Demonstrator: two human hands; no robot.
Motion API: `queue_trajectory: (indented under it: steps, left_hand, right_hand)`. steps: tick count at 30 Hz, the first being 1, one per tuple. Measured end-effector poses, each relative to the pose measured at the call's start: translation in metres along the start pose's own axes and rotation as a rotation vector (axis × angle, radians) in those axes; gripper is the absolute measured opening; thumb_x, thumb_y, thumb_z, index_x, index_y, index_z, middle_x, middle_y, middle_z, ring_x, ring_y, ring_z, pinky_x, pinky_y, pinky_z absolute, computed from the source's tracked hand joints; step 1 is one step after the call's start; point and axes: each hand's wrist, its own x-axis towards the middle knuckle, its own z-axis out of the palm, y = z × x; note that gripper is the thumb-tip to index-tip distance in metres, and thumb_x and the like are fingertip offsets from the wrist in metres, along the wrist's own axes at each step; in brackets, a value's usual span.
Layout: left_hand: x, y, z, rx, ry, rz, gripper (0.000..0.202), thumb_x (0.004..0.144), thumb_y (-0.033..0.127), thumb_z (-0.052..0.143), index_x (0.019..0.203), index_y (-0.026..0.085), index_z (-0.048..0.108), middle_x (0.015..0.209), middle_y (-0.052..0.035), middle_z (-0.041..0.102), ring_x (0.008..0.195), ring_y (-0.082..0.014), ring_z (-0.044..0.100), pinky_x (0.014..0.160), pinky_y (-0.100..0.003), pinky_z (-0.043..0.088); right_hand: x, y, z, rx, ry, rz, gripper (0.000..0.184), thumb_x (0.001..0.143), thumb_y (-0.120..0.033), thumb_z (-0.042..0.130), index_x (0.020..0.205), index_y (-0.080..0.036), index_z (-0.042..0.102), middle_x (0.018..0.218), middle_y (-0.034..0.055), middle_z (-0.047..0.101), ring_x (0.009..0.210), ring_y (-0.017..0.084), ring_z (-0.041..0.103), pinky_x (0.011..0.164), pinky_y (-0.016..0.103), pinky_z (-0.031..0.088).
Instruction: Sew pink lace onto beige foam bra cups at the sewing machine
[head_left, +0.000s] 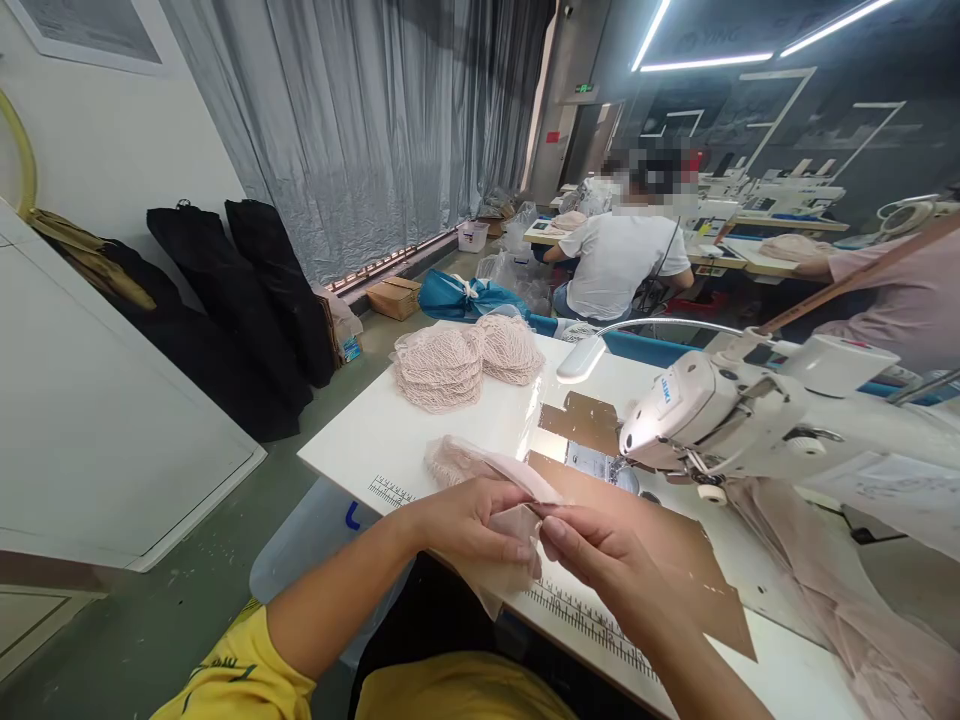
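A pale pink lace fabric piece [480, 465] lies over the near edge of the white sewing table [390, 440]. My left hand [465, 520] is closed, pinching the piece from the left. My right hand [600, 545] pinches the same piece from the right, fingertips meeting the left hand's. A white sewing machine [720, 410] stands just beyond my right hand, its needle end over a brown cardboard sheet [675, 560] taped on the table. Two stacks of pink lace pieces [465, 360] rest at the table's far left corner.
A gooseneck lamp [585, 355] arches over the machine. Pink cloth [847, 600] hangs at the table's right. Black bags [247, 290] lean on the left wall by a white panel [97, 430]. A person in a white shirt [619, 255] sits ahead; another's sleeve [900, 290] shows right.
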Motion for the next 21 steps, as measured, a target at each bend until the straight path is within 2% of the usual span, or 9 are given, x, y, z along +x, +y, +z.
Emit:
queue_trajectory:
  steps: [3, 6, 8, 10, 11, 13, 16, 19, 21]
  left_hand:
    - [-0.001, -0.001, 0.001, -0.002, 0.007, -0.019, 0.05, 0.078, 0.05, 0.069, 0.112, 0.015, 0.061, 0.098, -0.0063, 0.069, 0.092, -0.0213, 0.064, 0.086, -0.032, 0.048]
    - [-0.004, -0.002, 0.002, -0.07, 0.049, 0.008, 0.046, 0.084, 0.049, 0.063, 0.113, 0.014, 0.06, 0.101, -0.0084, 0.069, 0.093, -0.0206, 0.064, 0.087, -0.032, 0.048]
    - [-0.007, 0.0, 0.005, -0.083, 0.061, 0.052, 0.043, 0.089, 0.049, 0.055, 0.105, 0.01, 0.064, 0.101, -0.0124, 0.069, 0.092, -0.0212, 0.064, 0.086, -0.033, 0.049]
    - [-0.006, 0.005, 0.011, -0.07, 0.052, 0.093, 0.044, 0.093, 0.049, 0.05, 0.1, 0.009, 0.066, 0.104, -0.0164, 0.068, 0.095, -0.0232, 0.064, 0.086, -0.035, 0.049]
    - [-0.005, 0.008, 0.016, -0.056, 0.041, 0.118, 0.043, 0.093, 0.047, 0.049, 0.102, 0.009, 0.066, 0.108, -0.0173, 0.068, 0.098, -0.0244, 0.064, 0.087, -0.036, 0.049]
    - [0.002, 0.017, 0.027, -0.012, 0.003, 0.195, 0.039, 0.093, 0.044, 0.05, 0.107, 0.011, 0.066, 0.114, -0.0171, 0.066, 0.105, -0.0255, 0.062, 0.09, -0.036, 0.048]
    - [0.014, 0.029, 0.042, 0.149, 0.005, 0.363, 0.031, 0.094, 0.036, 0.05, 0.104, 0.013, 0.068, 0.115, -0.0148, 0.064, 0.106, -0.0234, 0.061, 0.094, -0.034, 0.048]
    - [0.019, 0.027, 0.045, 0.456, 0.233, 0.416, 0.03, 0.094, 0.032, 0.047, 0.113, 0.015, 0.065, 0.12, -0.0134, 0.061, 0.112, -0.0232, 0.058, 0.1, -0.036, 0.045]
    - [0.016, 0.014, 0.038, 0.725, 0.422, 0.292, 0.037, 0.094, 0.034, 0.045, 0.125, 0.016, 0.057, 0.13, -0.0147, 0.055, 0.122, -0.027, 0.05, 0.106, -0.043, 0.039]
  right_hand:
    - [-0.004, 0.01, -0.013, -0.117, 0.065, -0.017, 0.047, 0.081, -0.058, 0.057, 0.1, -0.019, 0.073, 0.07, 0.0036, 0.065, 0.067, 0.019, 0.06, 0.063, 0.032, 0.051]
    - [-0.015, 0.034, -0.05, -0.512, 0.144, -0.117, 0.042, 0.085, -0.053, 0.054, 0.109, -0.023, 0.072, 0.094, 0.0083, 0.072, 0.09, 0.026, 0.066, 0.08, 0.038, 0.053]
    - [-0.026, 0.055, -0.08, -0.852, 0.331, -0.168, 0.039, 0.084, -0.051, 0.054, 0.109, -0.027, 0.072, 0.105, 0.0091, 0.072, 0.098, 0.03, 0.064, 0.082, 0.045, 0.053]
    - [-0.037, 0.07, -0.099, -1.058, 0.533, -0.176, 0.041, 0.083, -0.052, 0.051, 0.093, -0.022, 0.076, 0.106, 0.0143, 0.069, 0.098, 0.037, 0.063, 0.075, 0.051, 0.054]
    - [-0.042, 0.072, -0.102, -1.046, 0.554, -0.186, 0.04, 0.082, -0.052, 0.053, 0.094, -0.021, 0.075, 0.115, 0.0153, 0.066, 0.102, 0.037, 0.062, 0.073, 0.048, 0.055]
    - [-0.049, 0.067, -0.091, -0.837, 0.426, -0.208, 0.038, 0.082, -0.048, 0.058, 0.111, -0.026, 0.069, 0.132, 0.0105, 0.057, 0.114, 0.032, 0.058, 0.079, 0.041, 0.056]
    - [-0.05, 0.044, -0.051, -0.432, 0.044, -0.256, 0.059, 0.074, -0.049, 0.069, 0.127, -0.025, 0.057, 0.129, 0.0097, 0.06, 0.118, 0.03, 0.055, 0.094, 0.04, 0.049]
    - [-0.049, 0.035, -0.022, -0.176, -0.083, -0.092, 0.04, 0.08, -0.049, 0.063, 0.106, -0.02, 0.066, 0.094, 0.0063, 0.071, 0.086, 0.025, 0.067, 0.074, 0.035, 0.055]
    - [-0.057, 0.043, -0.022, -0.103, -0.032, -0.027, 0.038, 0.078, -0.054, 0.063, 0.087, -0.018, 0.069, 0.077, 0.0047, 0.07, 0.071, 0.024, 0.065, 0.062, 0.033, 0.054]
